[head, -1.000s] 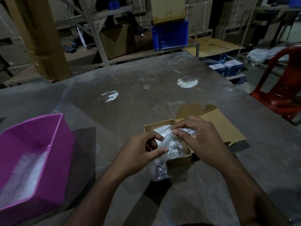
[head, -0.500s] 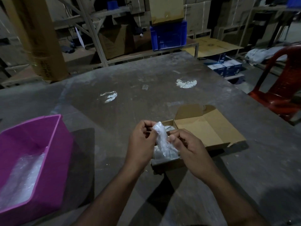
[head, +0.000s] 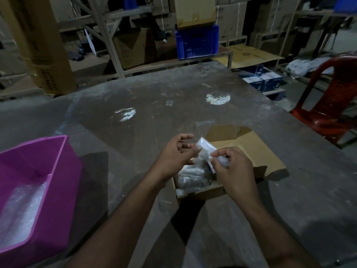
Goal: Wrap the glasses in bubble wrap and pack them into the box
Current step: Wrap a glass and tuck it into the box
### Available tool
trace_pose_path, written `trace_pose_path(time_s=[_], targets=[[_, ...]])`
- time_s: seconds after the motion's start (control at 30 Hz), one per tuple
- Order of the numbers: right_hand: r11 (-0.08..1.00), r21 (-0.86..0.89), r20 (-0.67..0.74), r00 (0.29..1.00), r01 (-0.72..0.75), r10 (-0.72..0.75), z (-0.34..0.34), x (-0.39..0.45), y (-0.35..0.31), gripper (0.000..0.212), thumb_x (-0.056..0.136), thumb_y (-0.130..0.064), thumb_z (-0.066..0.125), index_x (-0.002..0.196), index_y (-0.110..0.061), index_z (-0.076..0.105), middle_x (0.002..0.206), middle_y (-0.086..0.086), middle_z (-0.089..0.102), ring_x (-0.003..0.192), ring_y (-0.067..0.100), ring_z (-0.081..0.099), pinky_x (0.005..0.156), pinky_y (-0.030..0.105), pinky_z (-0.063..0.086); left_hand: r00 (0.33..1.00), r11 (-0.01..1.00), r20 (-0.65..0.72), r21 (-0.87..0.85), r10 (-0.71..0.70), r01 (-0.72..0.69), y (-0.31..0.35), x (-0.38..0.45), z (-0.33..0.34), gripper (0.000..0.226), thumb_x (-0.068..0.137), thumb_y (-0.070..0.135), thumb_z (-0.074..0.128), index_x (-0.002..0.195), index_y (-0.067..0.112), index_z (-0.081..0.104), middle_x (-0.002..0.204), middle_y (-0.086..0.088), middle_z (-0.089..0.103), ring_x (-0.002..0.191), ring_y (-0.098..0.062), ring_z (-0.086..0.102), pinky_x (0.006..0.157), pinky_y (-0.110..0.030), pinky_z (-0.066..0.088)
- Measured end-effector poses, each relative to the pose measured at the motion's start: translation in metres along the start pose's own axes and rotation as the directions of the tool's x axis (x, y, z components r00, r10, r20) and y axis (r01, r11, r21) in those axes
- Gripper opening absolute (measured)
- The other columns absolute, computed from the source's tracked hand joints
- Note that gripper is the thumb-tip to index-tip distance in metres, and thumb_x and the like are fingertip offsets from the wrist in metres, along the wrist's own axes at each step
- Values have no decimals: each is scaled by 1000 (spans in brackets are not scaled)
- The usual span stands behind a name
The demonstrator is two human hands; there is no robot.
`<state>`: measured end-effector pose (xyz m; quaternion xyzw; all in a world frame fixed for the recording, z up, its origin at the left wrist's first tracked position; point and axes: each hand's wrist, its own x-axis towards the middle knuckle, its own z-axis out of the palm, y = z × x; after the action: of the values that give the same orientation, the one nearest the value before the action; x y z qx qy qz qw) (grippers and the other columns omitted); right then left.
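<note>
- Two hands over the table: left hand point(head: 176, 151), right hand point(head: 234, 169).
- One bubble-wrapped bundle point(head: 205, 152) held up between them.
- One cardboard box point(head: 204, 192), flap open, wrapped pieces inside; their number can't be told.
- One pink tub point(head: 58, 171).
- One red chair point(head: 332, 109).
- One blue crate point(head: 197, 42).

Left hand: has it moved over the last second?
Yes. The left hand has let go of the bubble-wrapped bundle and drawn away to the left, now open beside the cardboard box, over whose near-left corner it had been pinching the wrap.
</note>
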<state>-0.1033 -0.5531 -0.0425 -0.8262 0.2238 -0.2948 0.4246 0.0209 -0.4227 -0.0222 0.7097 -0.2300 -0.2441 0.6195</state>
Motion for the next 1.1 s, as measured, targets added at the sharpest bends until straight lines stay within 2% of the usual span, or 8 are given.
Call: trace_pose_path(time_s=[0.13, 0.27, 0.37, 0.47, 0.6, 0.77, 0.9, 1.1], targets=[[989, -128, 71, 995, 78, -69, 5, 4, -4, 13, 91, -10, 70, 98, -19, 74, 102, -8, 60, 86, 2, 55, 71, 5, 40, 997, 996, 26, 38, -77, 76, 0, 26, 8, 38, 92, 14, 74, 127, 8, 60, 102, -16, 67, 80, -17, 68, 75, -29, 61], [965, -245, 194, 980, 93, -45, 2, 19, -3, 31, 95, -16, 60, 64, -16, 61, 87, -3, 55, 76, 3, 51, 66, 31, 39, 996, 969, 70, 243, -62, 44, -6, 50, 6, 12, 95, 14, 71, 102, 5, 73, 78, 3, 67, 60, 3, 59, 54, -14, 46], [949, -304, 215, 976, 85, -18, 5, 27, 1, 42, 93, -13, 57, 53, -21, 53, 76, 0, 54, 68, 9, 51, 63, 29, 34, 989, 936, 92, 343, -114, 76, -10, 64, 7, 8, 94, 15, 72, 91, 10, 76, 79, 2, 72, 64, -1, 61, 62, -19, 49], [925, -380, 190, 980, 21, 56, 6, 26, -2, 19, 92, -8, 60, 83, -18, 74, 92, 2, 65, 77, 13, 56, 67, 24, 36, 979, 888, 130, 454, -154, 79, -11, 74, 9, 13, 91, 13, 74, 81, 22, 73, 82, 2, 72, 77, -12, 64, 78, -33, 51], [921, -390, 188, 980, 14, 65, 3, 25, -5, 27, 88, -10, 70, 113, -16, 66, 106, 4, 70, 94, 22, 63, 71, 25, 36, 985, 880, 130, 473, -116, 42, -12, 78, 12, 22, 86, 2, 75, 87, 23, 69, 89, -1, 72, 88, -19, 67, 92, -43, 58], [882, -464, 280, 959, 87, 52, 5, 27, -6, 26, 91, -13, 70, 117, -16, 71, 115, 3, 69, 99, 18, 64, 72, 20, 34, 992, 848, 113, 531, -61, -9, -18, 79, 11, 19, 84, 8, 78, 86, 23, 67, 96, -4, 72, 95, -22, 69, 91, -46, 58], [793, -563, 346, 938, 233, -29, 11, 28, 1, 18, 95, -20, 60, 105, -17, 74, 103, 6, 62, 97, 22, 59, 71, 29, 41, 990, 783, 133, 620, -47, -46, -20, 80, 11, 15, 84, 15, 79, 84, 25, 68, 91, 1, 72, 89, -17, 69, 88, -46, 59], [648, -670, 452, 892, 362, -32, 13, 22, 1, 28, 101, -33, 50, 114, -15, 68, 113, 7, 51, 112, 24, 44, 79, 34, 46, 990, 620, 143, 776, 8, -117, -13, 80, 13, 9, 82, 27, 81, 87, 23, 76, 86, 7, 75, 81, -9, 70, 75, -32, 59]])
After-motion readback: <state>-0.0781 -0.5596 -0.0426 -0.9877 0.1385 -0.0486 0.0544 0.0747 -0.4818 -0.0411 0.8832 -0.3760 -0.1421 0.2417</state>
